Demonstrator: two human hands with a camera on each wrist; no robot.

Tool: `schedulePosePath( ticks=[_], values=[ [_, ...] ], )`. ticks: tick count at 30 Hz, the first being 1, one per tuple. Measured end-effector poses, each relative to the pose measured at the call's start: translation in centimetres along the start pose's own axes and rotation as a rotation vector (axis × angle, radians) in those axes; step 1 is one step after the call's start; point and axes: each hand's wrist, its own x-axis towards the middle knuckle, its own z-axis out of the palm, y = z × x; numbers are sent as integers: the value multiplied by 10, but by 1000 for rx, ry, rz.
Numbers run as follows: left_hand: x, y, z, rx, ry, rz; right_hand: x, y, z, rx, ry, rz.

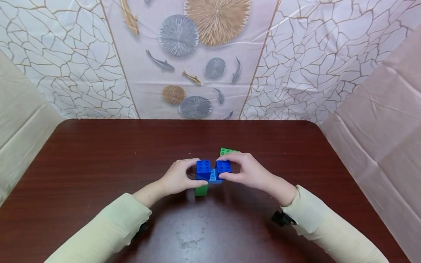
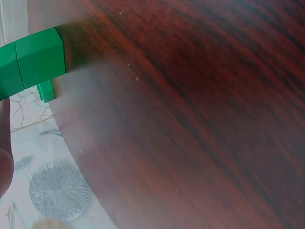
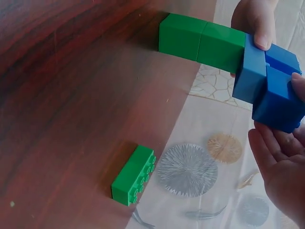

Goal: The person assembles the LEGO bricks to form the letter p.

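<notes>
A tower of toy building bricks stands on the table, with two green bricks (image 3: pixel 200 43) one above the other at its base. A lighter blue long brick (image 3: pixel 251 69) lies across their top. On it sit two dark blue bricks side by side, a left one (image 1: pixel 203 170) and a right one (image 1: pixel 223 166). My left hand (image 1: pixel 178 177) grips the left dark blue brick, its thumb also against the lighter blue brick. My right hand (image 1: pixel 246 170) pinches the right dark blue brick between thumb and fingers. In the left wrist view only the green bricks (image 2: pixel 40 57) show clearly.
A loose green long brick (image 3: pixel 132 175) lies on its own on the table behind the tower, partly covered by my right hand in the head view. The dark brown table (image 1: pixel 91 165) ends at a patterned curtain (image 1: pixel 200 80) behind it.
</notes>
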Motion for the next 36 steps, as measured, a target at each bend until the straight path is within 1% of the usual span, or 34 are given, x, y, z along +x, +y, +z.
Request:
schedulePosePath(
  ticks=[4,7,12,17,20,24,28,34,36],
  values=[
    [0,0,0,3,2,3,1,-2,-3,-46,-21,-19],
    [0,1,0,1,2,2,1,-2,-4,-42,-38,-5],
    [1,1,0,-16,-2,-10,0,1,-4,3,-59,26],
    [1,1,0,-40,-8,-19,-1,7,-10,66,-63,22],
    [0,1,0,-53,-8,-23,0,12,-15,136,-31,47],
    [0,0,0,-54,2,-37,4,22,-21,212,51,116],
    [0,-1,0,-51,4,-46,12,40,-22,235,116,182],
    [1,-2,1,-50,2,-47,24,64,-17,298,159,286],
    [1,-2,1,-48,2,-46,26,71,-14,294,157,318]
  ],
)
